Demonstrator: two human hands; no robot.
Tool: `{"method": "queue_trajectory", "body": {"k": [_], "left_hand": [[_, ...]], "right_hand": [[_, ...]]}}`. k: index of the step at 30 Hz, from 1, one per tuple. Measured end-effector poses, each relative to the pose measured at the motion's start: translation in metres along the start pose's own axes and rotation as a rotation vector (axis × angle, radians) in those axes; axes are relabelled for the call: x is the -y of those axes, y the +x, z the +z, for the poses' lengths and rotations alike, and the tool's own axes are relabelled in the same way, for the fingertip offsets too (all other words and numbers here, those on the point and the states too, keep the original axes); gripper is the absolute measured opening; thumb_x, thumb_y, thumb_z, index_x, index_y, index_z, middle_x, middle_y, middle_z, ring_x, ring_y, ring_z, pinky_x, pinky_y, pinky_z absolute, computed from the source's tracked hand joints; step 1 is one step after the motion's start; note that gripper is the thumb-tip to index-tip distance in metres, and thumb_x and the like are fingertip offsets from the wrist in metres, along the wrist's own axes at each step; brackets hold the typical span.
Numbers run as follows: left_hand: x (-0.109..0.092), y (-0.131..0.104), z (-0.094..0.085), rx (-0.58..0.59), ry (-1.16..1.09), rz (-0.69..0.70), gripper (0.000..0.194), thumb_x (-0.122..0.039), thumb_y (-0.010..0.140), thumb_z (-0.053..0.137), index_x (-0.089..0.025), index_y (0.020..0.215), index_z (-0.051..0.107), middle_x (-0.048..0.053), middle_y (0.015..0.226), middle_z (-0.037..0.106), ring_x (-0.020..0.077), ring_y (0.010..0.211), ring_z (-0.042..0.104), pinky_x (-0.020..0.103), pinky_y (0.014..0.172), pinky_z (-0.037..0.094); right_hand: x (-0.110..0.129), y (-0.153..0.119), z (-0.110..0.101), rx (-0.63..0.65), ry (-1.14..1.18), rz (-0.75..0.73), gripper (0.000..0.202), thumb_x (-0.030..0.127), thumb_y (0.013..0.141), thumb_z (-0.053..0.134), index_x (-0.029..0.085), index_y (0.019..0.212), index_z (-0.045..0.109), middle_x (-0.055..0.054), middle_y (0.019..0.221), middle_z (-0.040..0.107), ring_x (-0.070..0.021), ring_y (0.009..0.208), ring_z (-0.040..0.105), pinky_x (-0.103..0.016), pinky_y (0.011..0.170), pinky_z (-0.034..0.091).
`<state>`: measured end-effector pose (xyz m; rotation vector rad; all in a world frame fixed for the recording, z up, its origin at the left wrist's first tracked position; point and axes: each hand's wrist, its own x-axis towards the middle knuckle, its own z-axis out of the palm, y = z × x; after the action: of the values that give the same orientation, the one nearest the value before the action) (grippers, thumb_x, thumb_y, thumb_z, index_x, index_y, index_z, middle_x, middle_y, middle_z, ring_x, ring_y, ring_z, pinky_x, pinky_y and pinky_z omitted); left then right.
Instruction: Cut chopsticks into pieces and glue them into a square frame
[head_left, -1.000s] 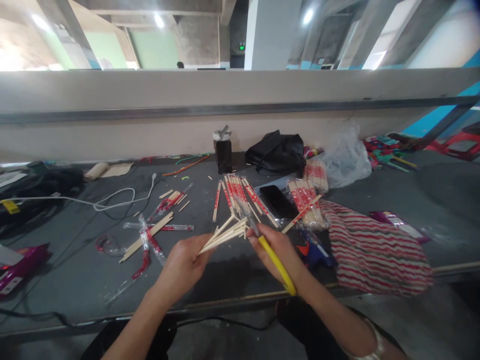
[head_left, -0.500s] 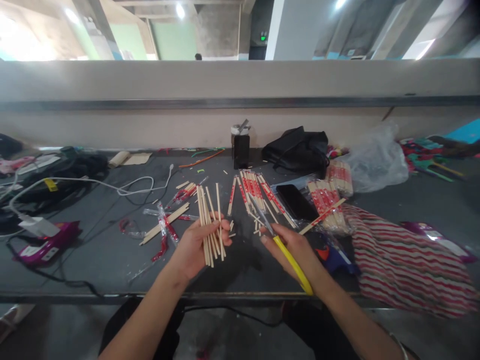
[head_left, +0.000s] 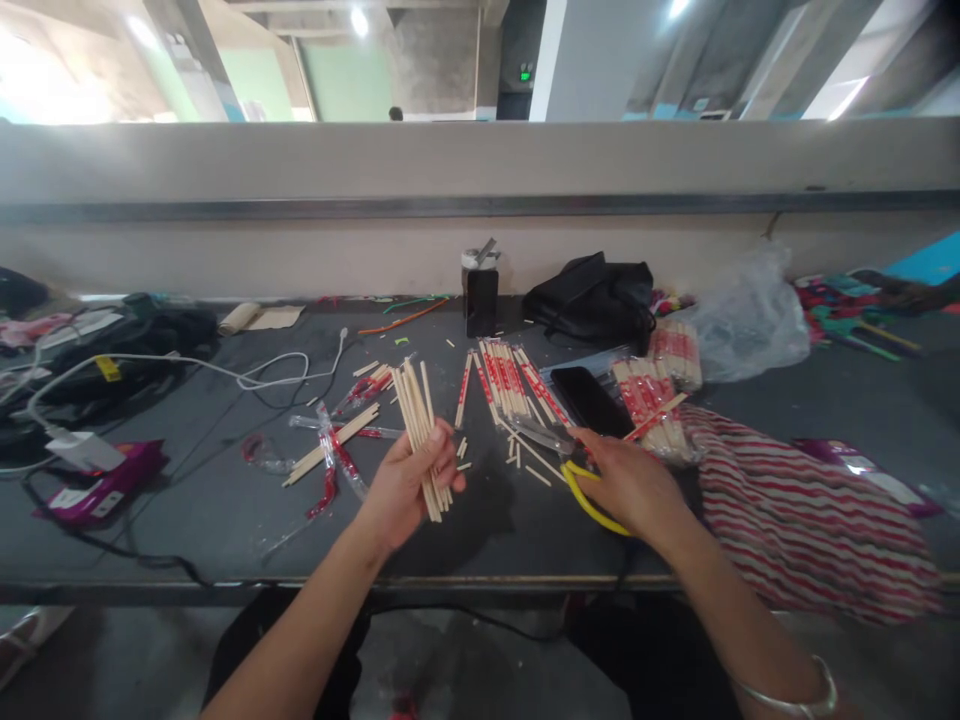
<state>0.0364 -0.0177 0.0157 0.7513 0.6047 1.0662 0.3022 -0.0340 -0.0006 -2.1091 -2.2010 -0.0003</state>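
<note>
– over the middle of the dark grey worktop (head_left: 510, 550), how is the left hand (head_left: 409, 480) set?

– its fingers are wrapped tightly round a bundle of slim pale wooden sticks (head_left: 412, 400), thumb across the front. the sticks lean, upper ends pointing away from the near edge and a little to the left.

– and the right hand (head_left: 630, 480)?

– well apart from the left, with its fingers curled about the handle of yellow-handled metal scissors (head_left: 551, 440). the blades point left and away; whether they are parted, i can't tell.

– what room lies between the hands?

– a good gap, with short pale wooden pieces (head_left: 462, 447) scattered towards its far side. from those down to the near edge runs the widest stretch for moving.

– where is it tight?

– just beyond the blades: a row of chopsticks in red-printed wrappers (head_left: 502, 378), then a flat black phone (head_left: 590, 402). right of the right hand, a wavy-striped red, cream and grey cloth (head_left: 810, 520) spreads out over the near edge. left of the left hand, crumpled clear-and-red plastic wrappers (head_left: 328, 485) lie among more sticks.
</note>
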Motion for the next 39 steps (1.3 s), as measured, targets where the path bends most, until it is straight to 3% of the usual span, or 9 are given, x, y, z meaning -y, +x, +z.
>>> {"method": "queue_trajectory", "body": {"k": [2,5,7,11,15,21,27,33,39], "left_hand": [[0.004,0.001,-0.001,0.002,0.079,0.0,0.022,-0.034,0.084,0.062,-0.018,0.078,0.048,-0.009,0.055,0.032,0.0018,0.04,0.026,0.014,0.039,0.033],[0.012,0.001,0.0,-0.009,0.282,-0.101,0.028,-0.039,0.08,0.064,-0.02,0.075,0.044,-0.011,0.051,0.028,0.0021,0.037,0.021,0.013,0.033,0.02],[0.017,-0.004,0.004,0.015,0.473,-0.219,0.026,-0.038,0.078,0.065,-0.02,0.077,0.046,-0.011,0.049,0.029,0.0028,0.036,0.022,0.014,0.032,0.019],[0.009,-0.022,0.016,0.152,0.766,-0.381,0.021,-0.034,0.073,0.066,-0.019,0.072,0.053,-0.008,0.047,0.039,0.0043,0.034,0.029,0.017,0.032,0.024],[-0.03,-0.027,0.008,0.242,0.787,-0.431,0.033,-0.049,0.076,0.06,-0.016,0.082,0.062,0.0,0.06,0.061,0.0104,0.044,0.051,0.021,0.043,0.041],[-0.066,0.016,-0.073,-0.532,1.392,0.356,0.029,-0.038,0.08,0.053,-0.015,0.094,0.066,0.006,0.084,0.067,0.018,0.076,0.061,0.028,0.072,0.047],[-0.057,0.029,-0.102,-0.579,2.135,0.051,0.036,-0.017,0.081,0.043,-0.013,0.11,0.064,0.017,0.106,0.064,0.0293,0.103,0.058,0.038,0.087,0.045],[-0.053,0.031,-0.091,-0.566,2.22,-0.08,0.033,-0.012,0.08,0.039,-0.014,0.097,0.066,0.018,0.102,0.064,0.031,0.097,0.061,0.044,0.082,0.045],[-0.054,0.034,-0.091,-0.527,2.217,-0.096,0.032,-0.011,0.076,0.04,-0.01,0.1,0.063,0.02,0.099,0.065,0.0316,0.093,0.062,0.042,0.078,0.046]], "right_hand": [[-0.003,-0.002,-0.007,-0.054,-0.066,0.02,0.047,0.025,0.078,0.06,0.015,0.124,0.057,-0.013,0.096,0.069,-0.0278,0.089,0.064,-0.036,0.075,0.046],[0.016,-0.008,-0.023,-0.396,-0.072,-0.023,0.043,0.02,0.083,0.054,0.015,0.126,0.054,-0.016,0.103,0.065,-0.0306,0.099,0.06,-0.042,0.084,0.045],[0.043,-0.013,-0.03,-0.579,-0.038,-0.319,0.049,0.011,0.087,0.047,0.023,0.135,0.045,-0.013,0.122,0.059,-0.0279,0.118,0.051,-0.044,0.097,0.039],[0.094,-0.016,-0.018,-0.477,0.014,-0.802,0.044,0.011,0.089,0.046,0.027,0.13,0.048,-0.008,0.116,0.063,-0.026,0.118,0.05,-0.053,0.108,0.023],[0.1,-0.002,-0.001,-0.125,0.331,-0.621,0.039,0.007,0.076,0.05,0.015,0.113,0.059,-0.009,0.093,0.067,-0.0217,0.088,0.061,-0.037,0.085,0.045],[0.091,0.012,0.013,-0.11,1.478,-0.133,0.017,0.014,0.07,0.046,0.019,0.07,0.062,0.005,0.049,0.042,-0.0096,0.044,0.037,-0.022,0.043,0.03],[0.104,0.01,0.02,-0.044,1.956,0.138,0.006,0.025,0.071,0.057,0.019,0.069,0.057,0.008,0.048,0.042,-0.0065,0.04,0.03,-0.019,0.038,0.023],[0.104,0.01,0.024,-0.142,1.907,0.149,0.015,0.034,0.079,0.059,0.019,0.076,0.059,0.007,0.051,0.047,-0.0076,0.043,0.039,-0.019,0.041,0.031],[0.104,0.011,0.033,-0.312,1.69,-0.009,0.015,0.03,0.084,0.052,0.019,0.082,0.062,-0.001,0.079,0.063,-0.0157,0.072,0.059,-0.03,0.071,0.049]]}}
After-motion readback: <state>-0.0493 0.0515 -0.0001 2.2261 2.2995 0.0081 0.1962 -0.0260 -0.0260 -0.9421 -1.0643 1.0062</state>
